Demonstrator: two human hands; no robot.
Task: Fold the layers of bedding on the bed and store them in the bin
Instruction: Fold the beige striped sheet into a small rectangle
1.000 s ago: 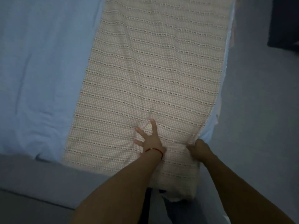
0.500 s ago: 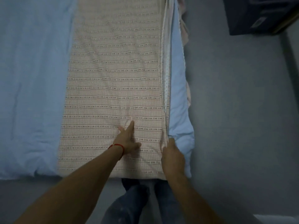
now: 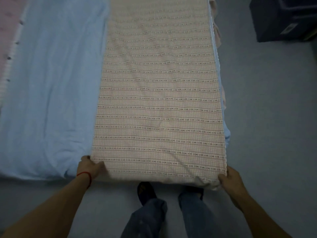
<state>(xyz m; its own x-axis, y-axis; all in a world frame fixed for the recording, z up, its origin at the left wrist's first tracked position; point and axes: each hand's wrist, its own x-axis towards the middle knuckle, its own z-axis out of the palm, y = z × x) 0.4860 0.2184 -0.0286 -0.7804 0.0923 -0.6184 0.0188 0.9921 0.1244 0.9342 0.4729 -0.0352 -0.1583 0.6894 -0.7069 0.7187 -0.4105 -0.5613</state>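
Two hands hold the near end of a beige striped blanket (image 3: 159, 100), one at each near corner; the left hand (image 3: 89, 167), with a red string (image 3: 84, 174) round its wrist, has its fingers curled over the left corner, thumb on top of the cloth, and the right hand (image 3: 230, 178) has its fingers clamped round the right corner, where the fabric bunches just beside the fingertips; the blanket is folded into a long strip that runs away from the fingers up the right part of the bed, its near edge hanging slightly over the bed's end between the two hands; beyond the left hand's fingers, and to their outer side, a pale blue sheet (image 3: 51, 83) covers the rest of the mattress, wrinkled near the corner; a narrow band of that blue shows along the strip's far side past the right hand's fingers; a bit of pink bedding (image 3: 6, 31) lies well beyond the left fingers at the far corner of the view; a dark bin (image 3: 283, 18) stands on the grey floor (image 3: 265, 117), well apart from the right hand's fingers and beyond them; below and between the hands are the person's jeans (image 3: 149, 219) and a dark shoe (image 3: 145, 191).
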